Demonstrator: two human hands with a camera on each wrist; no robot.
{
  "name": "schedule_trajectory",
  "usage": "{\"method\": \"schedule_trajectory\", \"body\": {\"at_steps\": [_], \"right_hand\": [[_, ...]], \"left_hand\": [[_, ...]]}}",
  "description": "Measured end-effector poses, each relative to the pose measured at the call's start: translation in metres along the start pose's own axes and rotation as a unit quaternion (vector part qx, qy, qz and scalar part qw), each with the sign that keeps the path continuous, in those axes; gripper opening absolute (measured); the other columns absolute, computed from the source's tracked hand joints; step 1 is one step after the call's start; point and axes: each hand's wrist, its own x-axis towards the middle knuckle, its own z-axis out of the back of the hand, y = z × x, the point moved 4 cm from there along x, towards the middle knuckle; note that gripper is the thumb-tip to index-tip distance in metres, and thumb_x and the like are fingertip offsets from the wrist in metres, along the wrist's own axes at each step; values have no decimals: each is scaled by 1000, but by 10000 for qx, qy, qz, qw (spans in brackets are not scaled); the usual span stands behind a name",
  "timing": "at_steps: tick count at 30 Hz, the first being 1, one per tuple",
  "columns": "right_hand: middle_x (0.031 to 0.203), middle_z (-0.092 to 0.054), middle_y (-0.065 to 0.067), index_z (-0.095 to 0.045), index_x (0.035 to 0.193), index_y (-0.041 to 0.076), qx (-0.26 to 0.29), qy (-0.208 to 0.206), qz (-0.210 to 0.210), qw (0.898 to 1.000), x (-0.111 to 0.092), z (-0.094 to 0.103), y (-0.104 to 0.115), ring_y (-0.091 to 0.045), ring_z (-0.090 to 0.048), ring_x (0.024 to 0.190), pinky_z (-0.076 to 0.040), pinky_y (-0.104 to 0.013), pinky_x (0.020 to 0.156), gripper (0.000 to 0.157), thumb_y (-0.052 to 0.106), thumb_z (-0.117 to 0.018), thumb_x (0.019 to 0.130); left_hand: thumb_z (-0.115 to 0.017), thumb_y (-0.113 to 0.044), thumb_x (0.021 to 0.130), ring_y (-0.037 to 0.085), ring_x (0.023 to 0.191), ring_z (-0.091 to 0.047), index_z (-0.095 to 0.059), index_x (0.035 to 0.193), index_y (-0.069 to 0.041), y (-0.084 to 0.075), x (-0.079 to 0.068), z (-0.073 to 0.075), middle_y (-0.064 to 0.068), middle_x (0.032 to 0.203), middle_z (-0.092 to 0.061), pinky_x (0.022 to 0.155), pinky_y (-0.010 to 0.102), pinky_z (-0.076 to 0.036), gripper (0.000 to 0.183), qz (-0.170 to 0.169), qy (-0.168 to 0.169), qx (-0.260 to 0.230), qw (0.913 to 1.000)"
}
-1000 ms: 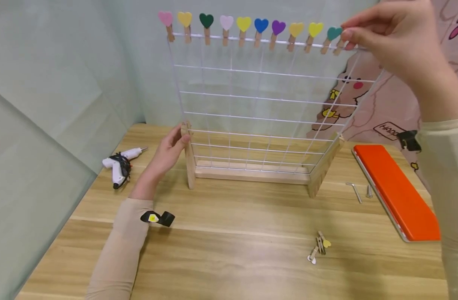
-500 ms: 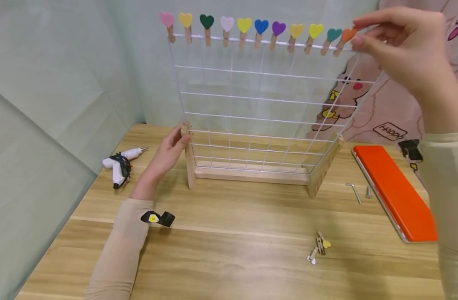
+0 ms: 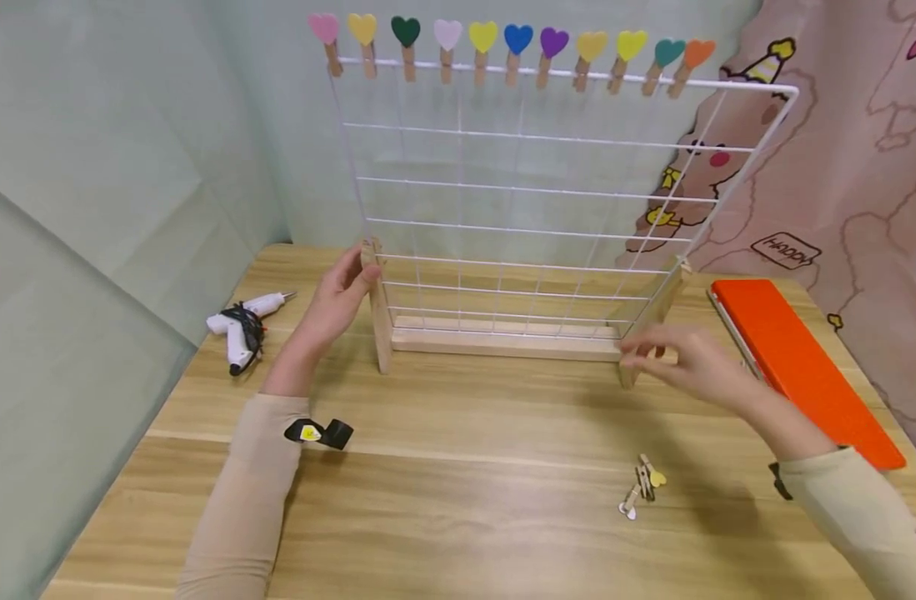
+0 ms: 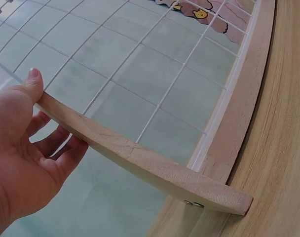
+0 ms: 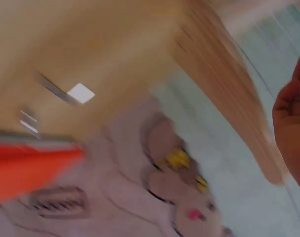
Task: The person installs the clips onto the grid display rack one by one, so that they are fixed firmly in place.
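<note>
A white wire grid rack stands upright in a wooden base. Heart-topped clothespins in many colours line its top wire, with an orange clothespin furthest right. My left hand pinches the top of the left wooden upright, thumb on one side and fingers on the other, as the left wrist view shows. Loosely bent and holding nothing, my right hand is in front of the right wooden upright, overlapping its lower end. Several loose clothespins lie on the table, left of the right forearm.
A white glue gun with its black cord wound up lies at the left. An orange case rests along the right edge of the wooden table. A pink cartoon cloth hangs behind.
My right hand has let go of the orange clothespin on the top wire and come down to the rack's lower right. The left hand keeps its hold on the upright.
</note>
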Motion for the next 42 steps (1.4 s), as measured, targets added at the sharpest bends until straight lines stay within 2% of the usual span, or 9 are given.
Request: {"method": "schedule_trajectory", "body": {"at_steps": [3,6,9,13,17,20,32,39,42], "right_hand": [[81,-63,8,-65,95,10,314,778,-388,9957,-40,-36,-11,1,-53,70,-45,-19,58,23,14,-69,73],[84,-61,10,-63,100,12,640,1312,-861,9855,-74,-54,-15,1,-52,72,-45,-19,59,24,22,-64,78],[82,-57,14,-60,105,14,930,1522,-1217,9764,-99,-59,-13,1,-50,71,-44,-18,58,30,27,-63,79],[80,-52,13,-57,109,11,1132,1418,-1041,9779,-116,-60,-5,-1,-49,70,-43,-17,56,39,27,-66,75],[80,-51,11,-56,110,10,1207,1286,-705,9818,-120,-60,1,-1,-48,68,-43,-16,54,43,24,-69,72],[79,-50,9,-56,110,9,1312,1296,-691,9804,-120,-62,2,0,-46,65,-42,-16,52,42,23,-69,72],[79,-51,7,-53,105,13,1321,1391,-1017,9762,-118,-58,-3,-1,-47,64,-41,-16,50,35,14,-69,73],[84,-54,8,-53,104,14,1342,1632,-1271,9691,-110,-60,-6,-2,-49,69,-44,-18,56,31,10,-66,76],[82,-56,11,-59,101,11,1071,1296,-1176,9787,-98,-51,-8,-1,-49,69,-43,-18,57,27,11,-68,75]], "left_hand": [[-43,-37,89,20,121,-34,-23,138,-18,-1,-2,1,12,134,-35,100,38,-27,56,22,-57,-25,10000],[-43,-36,89,19,121,-33,-24,138,-18,-1,-2,2,11,135,-34,99,39,-27,55,-39,-88,-32,9999],[-43,-36,89,18,120,-34,-25,137,-19,-1,-2,2,11,135,-35,99,38,-28,54,-102,-79,-11,9999],[-43,-36,89,18,119,-36,-26,137,-20,1,-2,1,11,133,-38,99,37,-29,54,-123,-61,-72,9999],[-44,-35,89,19,117,-38,-27,137,-20,3,-3,0,11,131,-40,98,38,-30,53,-158,-41,-127,9998],[-44,-35,89,19,118,-38,-27,137,-20,5,-4,-1,11,130,-40,98,39,-30,53,-115,-14,-104,9999],[-44,-36,89,19,119,-36,-25,137,-17,1,0,-5,12,132,-38,99,38,-28,55,-80,-46,-105,9999],[-43,-34,89,20,118,-37,-26,137,-16,0,2,-3,13,131,-39,98,38,-29,55,-203,-10,-148,9997],[-43,-34,89,20,118,-37,-23,138,-14,0,3,-3,13,132,-38,98,39,-30,57,-177,18,-147,9997]]}}
